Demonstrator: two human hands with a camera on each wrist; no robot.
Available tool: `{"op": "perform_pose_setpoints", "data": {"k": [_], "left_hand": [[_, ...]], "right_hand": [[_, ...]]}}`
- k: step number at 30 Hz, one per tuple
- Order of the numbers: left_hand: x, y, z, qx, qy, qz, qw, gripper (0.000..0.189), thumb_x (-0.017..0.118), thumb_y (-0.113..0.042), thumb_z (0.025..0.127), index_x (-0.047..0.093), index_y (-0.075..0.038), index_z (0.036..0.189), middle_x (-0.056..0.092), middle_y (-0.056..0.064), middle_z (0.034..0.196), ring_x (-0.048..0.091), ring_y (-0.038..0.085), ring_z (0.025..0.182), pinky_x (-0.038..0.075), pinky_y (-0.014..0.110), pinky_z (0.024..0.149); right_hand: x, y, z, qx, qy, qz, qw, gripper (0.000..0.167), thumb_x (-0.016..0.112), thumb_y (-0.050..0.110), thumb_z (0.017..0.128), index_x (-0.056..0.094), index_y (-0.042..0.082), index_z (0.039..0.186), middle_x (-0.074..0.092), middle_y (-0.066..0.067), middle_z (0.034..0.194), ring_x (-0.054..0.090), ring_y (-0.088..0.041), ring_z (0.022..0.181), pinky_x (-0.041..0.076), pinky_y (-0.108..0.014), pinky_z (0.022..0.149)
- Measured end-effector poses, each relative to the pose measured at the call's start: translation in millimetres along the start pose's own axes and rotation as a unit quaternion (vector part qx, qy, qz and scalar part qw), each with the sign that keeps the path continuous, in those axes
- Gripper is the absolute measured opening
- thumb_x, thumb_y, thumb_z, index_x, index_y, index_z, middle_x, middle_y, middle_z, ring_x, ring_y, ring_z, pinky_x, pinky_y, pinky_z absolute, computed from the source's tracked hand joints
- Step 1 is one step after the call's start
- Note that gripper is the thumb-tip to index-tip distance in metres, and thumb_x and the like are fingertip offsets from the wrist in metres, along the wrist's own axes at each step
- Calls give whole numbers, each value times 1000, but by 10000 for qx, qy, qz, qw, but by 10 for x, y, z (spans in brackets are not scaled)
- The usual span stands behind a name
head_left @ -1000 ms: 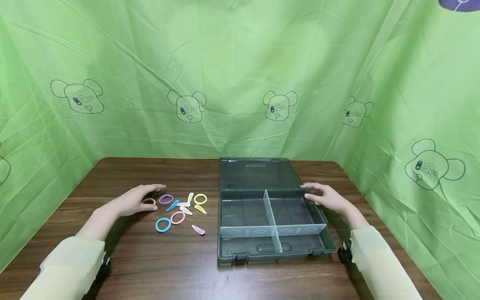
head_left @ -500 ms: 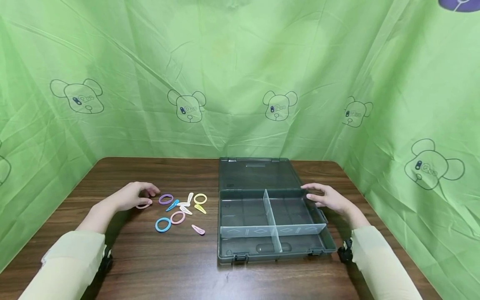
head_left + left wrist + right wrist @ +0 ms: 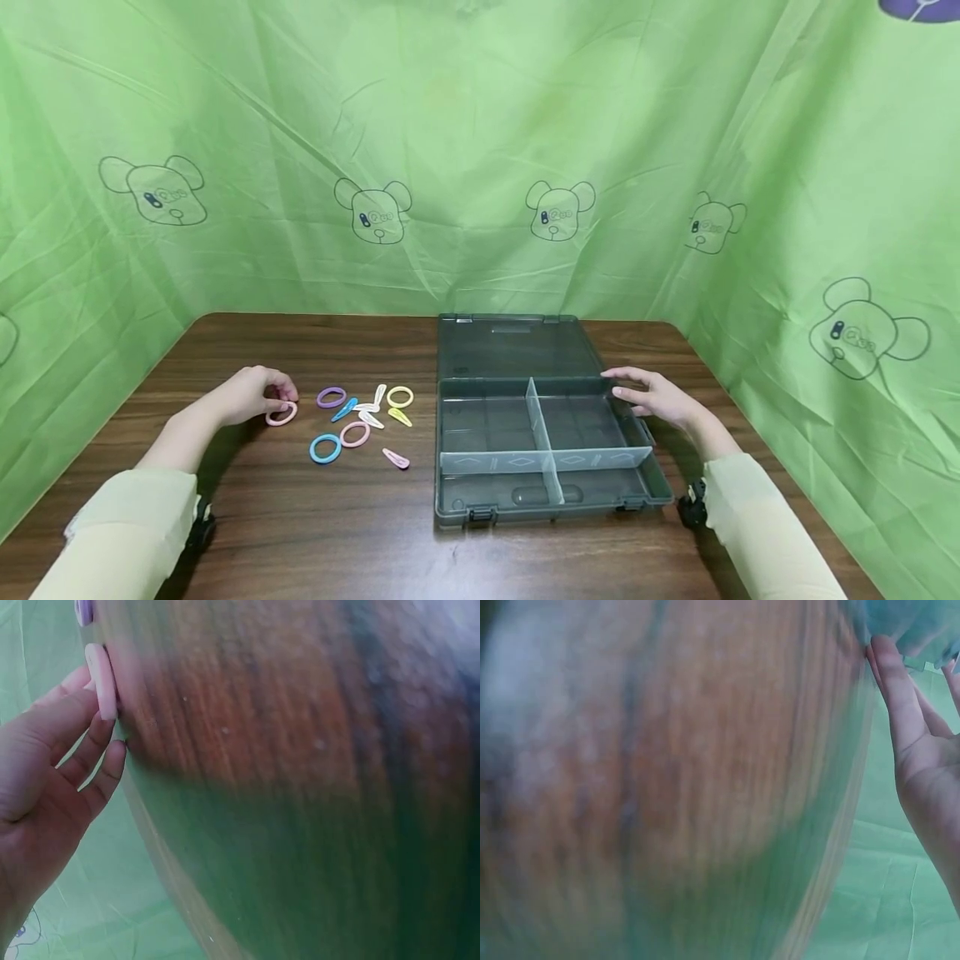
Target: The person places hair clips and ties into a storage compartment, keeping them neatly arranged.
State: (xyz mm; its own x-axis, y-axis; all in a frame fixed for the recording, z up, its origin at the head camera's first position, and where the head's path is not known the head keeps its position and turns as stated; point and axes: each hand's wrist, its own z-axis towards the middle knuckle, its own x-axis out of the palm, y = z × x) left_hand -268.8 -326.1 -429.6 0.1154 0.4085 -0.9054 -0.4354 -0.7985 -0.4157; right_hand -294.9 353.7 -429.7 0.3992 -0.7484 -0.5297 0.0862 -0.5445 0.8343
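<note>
At the left of the table my left hand [image 3: 251, 395] pinches a pink hair tie [image 3: 282, 414] between thumb and fingers. The same pink hair tie [image 3: 103, 682] appears edge-on at the fingertips in the left wrist view. To its right lie purple [image 3: 331, 397], blue [image 3: 326, 449], pink [image 3: 355, 434] and yellow hair ties [image 3: 401, 397]. Snap hair clips lie among them: blue [image 3: 345, 409], yellow [image 3: 400, 417], pink [image 3: 396, 459] and several whitish ones [image 3: 371, 420]. My right hand [image 3: 660, 395] rests at the right edge of a grey divided plastic box [image 3: 495, 517], fingers fairly straight.
The box's lid [image 3: 517, 350] lies folded back behind it. Pale dividers [image 3: 600, 459] split the box into several compartments. Green cloth [image 3: 465, 167] with bear outlines hangs around the back and sides of the wooden table [image 3: 337, 542].
My left hand has drawn slightly left with the pink hair tie, away from the other hair ties; its fingers have curled in more. The right hand and the box have stayed in place.
</note>
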Motion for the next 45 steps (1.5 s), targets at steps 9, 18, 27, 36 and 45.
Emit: {"op": "perform_pose_setpoints", "data": {"k": [9, 18, 27, 36, 45], "left_hand": [[30, -22, 15, 308, -92, 91, 9994, 14, 73, -4, 76, 66, -16, 75, 61, -11, 69, 52, 2, 66, 41, 23, 62], [-58, -180, 107, 113, -145, 302, 9994, 12, 73, -6, 78, 66, -15, 77, 59, -11, 72, 51, 6, 70, 43, 27, 64], [-129, -385, 205, 329, -532, 452, 9970, 14, 74, -2, 74, 65, -13, 76, 57, -10, 69, 51, 6, 67, 44, 28, 63], [-231, -739, 324, 208, -701, 401, 9965, 10, 72, -6, 78, 65, -13, 78, 57, -7, 70, 52, 9, 66, 44, 28, 62], [-248, -1107, 481, 389, -1000, 297, 9938, 11, 71, -3, 78, 66, -13, 78, 60, -4, 75, 55, 12, 71, 45, 33, 67]], "right_hand": [[26, 2, -3, 120, -125, 84, 9998, 48, 60, 37, 91, 51, 21, 135, 35, -9, 149, 48, -29, 123, 50, -43, 88], [8, 41, 12, 15, -183, -105, 9998, 47, 62, 38, 89, 53, 22, 132, 47, -10, 140, 57, -11, 110, 52, -31, 75], [6, 65, 10, -13, -109, -193, 9998, 46, 60, 38, 91, 52, 22, 133, 47, -11, 139, 55, -17, 112, 52, -33, 76], [-46, 43, 40, -33, 61, -8, 10000, 48, 60, 36, 91, 51, 17, 135, 41, -14, 144, 53, -23, 117, 51, -43, 85], [-116, -38, 29, -188, 510, 287, 9981, 52, 57, 30, 94, 41, 17, 142, 28, -14, 151, 33, -39, 132, 49, -48, 88]]}}
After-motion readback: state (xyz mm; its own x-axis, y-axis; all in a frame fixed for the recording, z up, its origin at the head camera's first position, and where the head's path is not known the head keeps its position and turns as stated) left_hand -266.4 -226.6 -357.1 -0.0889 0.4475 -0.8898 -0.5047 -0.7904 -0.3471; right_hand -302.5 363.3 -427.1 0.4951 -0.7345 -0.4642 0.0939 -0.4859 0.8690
